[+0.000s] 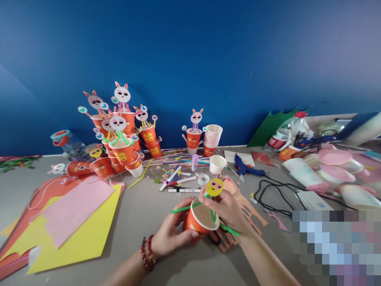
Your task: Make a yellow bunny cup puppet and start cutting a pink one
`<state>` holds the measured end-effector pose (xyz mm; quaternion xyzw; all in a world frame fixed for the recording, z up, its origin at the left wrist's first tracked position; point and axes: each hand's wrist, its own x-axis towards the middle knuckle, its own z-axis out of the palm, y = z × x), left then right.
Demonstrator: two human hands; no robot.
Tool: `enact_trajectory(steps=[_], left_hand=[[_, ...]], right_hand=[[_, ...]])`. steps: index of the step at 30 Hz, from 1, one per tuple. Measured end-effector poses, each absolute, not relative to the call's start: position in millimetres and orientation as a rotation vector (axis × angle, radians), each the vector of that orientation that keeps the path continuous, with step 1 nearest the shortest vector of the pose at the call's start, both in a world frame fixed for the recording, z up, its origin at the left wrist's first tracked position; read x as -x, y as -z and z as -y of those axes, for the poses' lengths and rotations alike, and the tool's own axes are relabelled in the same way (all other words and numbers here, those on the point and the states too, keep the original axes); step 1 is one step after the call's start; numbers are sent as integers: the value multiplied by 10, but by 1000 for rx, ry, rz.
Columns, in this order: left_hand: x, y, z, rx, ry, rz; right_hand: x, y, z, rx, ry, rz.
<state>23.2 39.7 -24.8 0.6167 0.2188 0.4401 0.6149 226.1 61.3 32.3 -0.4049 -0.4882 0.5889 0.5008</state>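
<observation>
In the head view, my left hand (169, 233) is wrapped round a red paper cup (194, 223) with a white rim, tilted so its inside shows. Green pipe cleaners (229, 229) stick out at both sides of the cup. My right hand (230, 210) pinches at the rim, just below a yellow paper rabbit face (214, 187) with pink around its eyes. The fingertips hide what exactly they grip, which looks like the green stems under the face. Orange paper with cut-out holes (253, 210) lies beyond my right wrist.
Finished cup rabbits (122, 153) stand stacked at the back left. A cup stack (213, 137), a white cup (218, 164), markers (184, 190) and tape (203, 179) lie ahead. A blue glue gun (248, 167) with black cable sits right; coloured sheets (86, 222) lie left.
</observation>
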Motion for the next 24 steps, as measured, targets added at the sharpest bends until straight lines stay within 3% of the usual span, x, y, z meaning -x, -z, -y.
enact_trajectory(steps=[24], left_hand=[[-174, -45, -477, -1800, -1109, -542]], right_hand=[[-2188, -342, -566, 968, -1216, 1371]])
